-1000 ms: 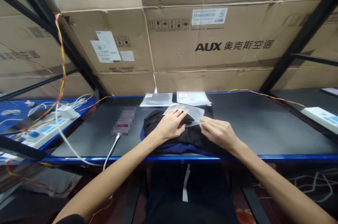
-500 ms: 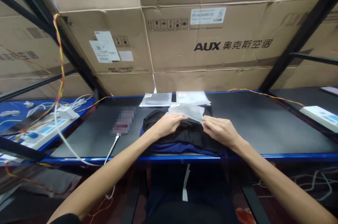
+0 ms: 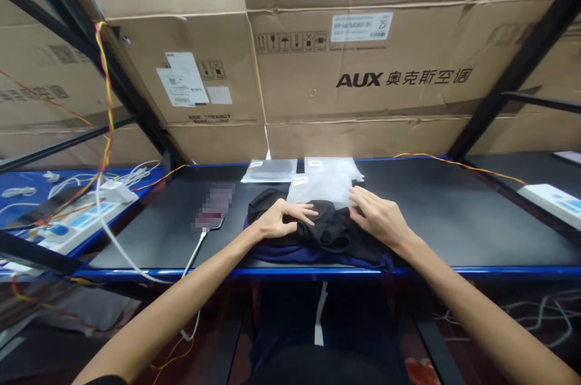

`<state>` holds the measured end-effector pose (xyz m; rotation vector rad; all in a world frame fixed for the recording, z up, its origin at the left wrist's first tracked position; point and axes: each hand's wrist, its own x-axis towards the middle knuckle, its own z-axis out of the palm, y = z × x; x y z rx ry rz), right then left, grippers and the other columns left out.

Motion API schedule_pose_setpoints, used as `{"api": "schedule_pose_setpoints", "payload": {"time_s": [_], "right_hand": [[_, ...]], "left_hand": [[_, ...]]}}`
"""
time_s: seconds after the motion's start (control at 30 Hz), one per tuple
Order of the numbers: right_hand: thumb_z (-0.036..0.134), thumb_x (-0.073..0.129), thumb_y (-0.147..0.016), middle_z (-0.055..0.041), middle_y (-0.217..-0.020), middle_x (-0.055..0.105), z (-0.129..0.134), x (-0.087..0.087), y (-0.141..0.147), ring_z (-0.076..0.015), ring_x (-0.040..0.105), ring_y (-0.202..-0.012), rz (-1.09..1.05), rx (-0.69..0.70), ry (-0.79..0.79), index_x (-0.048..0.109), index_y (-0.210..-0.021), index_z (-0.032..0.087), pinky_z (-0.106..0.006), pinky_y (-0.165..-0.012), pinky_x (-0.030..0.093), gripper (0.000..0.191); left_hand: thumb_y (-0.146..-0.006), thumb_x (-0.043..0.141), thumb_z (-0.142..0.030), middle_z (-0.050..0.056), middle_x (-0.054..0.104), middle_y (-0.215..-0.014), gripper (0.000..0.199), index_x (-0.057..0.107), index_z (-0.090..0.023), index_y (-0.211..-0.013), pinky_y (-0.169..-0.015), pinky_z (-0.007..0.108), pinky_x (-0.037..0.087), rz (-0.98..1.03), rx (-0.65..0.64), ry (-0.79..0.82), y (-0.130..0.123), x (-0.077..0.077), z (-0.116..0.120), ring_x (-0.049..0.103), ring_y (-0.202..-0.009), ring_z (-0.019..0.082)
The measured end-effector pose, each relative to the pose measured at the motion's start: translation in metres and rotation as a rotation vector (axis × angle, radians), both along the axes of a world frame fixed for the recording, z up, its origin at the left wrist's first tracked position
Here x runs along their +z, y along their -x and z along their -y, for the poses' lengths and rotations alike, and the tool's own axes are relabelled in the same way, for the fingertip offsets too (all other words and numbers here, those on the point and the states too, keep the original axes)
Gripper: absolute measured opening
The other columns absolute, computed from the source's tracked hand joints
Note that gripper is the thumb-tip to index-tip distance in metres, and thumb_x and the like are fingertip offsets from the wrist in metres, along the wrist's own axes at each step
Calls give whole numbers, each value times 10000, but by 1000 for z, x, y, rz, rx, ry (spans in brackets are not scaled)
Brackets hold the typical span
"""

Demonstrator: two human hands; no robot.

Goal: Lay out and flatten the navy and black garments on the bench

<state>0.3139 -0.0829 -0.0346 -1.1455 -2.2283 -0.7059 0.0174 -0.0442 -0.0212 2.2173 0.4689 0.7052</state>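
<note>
on black cloth (image 3: 327, 224), left hand (image 3: 276, 219); at translucent bag (image 3: 320, 189), right hand (image 3: 379, 215)

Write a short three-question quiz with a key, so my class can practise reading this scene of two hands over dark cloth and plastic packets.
1. Multiple choice: what do the fingers of the left hand lie over?
A) a white rectangular power strip
B) crumpled black cloth
C) a brown cardboard box

2. True or false: the right hand is at the right edge of the nearest frosted plastic packet.

3. Count: how many small white rectangular labels show on the frosted packets?

Key: 1. B; 2. True; 3. Three.
</note>
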Motion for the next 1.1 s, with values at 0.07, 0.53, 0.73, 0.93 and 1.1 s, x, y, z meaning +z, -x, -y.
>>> {"api": "schedule_pose_setpoints", "payload": {"time_s": [0.07, 0.53, 0.73, 0.93, 1.1], "right_hand": [[163, 484, -953, -92, -1312, 651, -3, 0, 3, -226, 618, -1200, 40, 72, 66, 614, -1223, 197, -309, -867, 562, 302], [151, 452, -941, -78, -1240, 697, -57, 22, 5, -244, 707, -1020, 13, -190, 297, 692, -1201, 238, -299, -751, 558, 365], [178, 458, -919, -91, -1026, 773, -87, 16, -6, -260, 738, -864, -31, -335, 391, 712, -1184, 261, -322, -722, 539, 376], [187, 477, -909, -103, -998, 775, -105, 8, -13, -278, 737, -876, -96, -373, 467, 719, -1174, 260, -360, -764, 554, 366], [219, 441, -951, -69, -1249, 693, -97, 7, -12, -246, 673, -1101, -158, -289, 448, 638, -1289, 239, -365, -917, 541, 391]], "left_hand": [[-813, 601, -176, 72, 684, -1233, 290, 771, -230, -1042, -1101, 491, 420, -19, 13, -30, -1, 1, 2, 538, -1298, 281], [-737, 561, -84, 61, 675, -1255, 397, 760, -222, -1051, -1103, 477, 417, -33, -1, -87, 2, -4, 1, 514, -1323, 265], [-714, 534, -70, 53, 676, -1259, 428, 759, -225, -1044, -1102, 459, 419, -36, 5, -87, 2, -4, 2, 511, -1327, 259], [-682, 497, -65, 43, 679, -1258, 462, 753, -231, -1028, -1099, 463, 421, -69, 24, -110, 2, -2, 3, 520, -1320, 258], [-738, 505, -88, 47, 694, -1234, 404, 738, -222, -1038, -1094, 430, 432, -78, 53, -155, 0, -1, 5, 543, -1299, 242]]}}
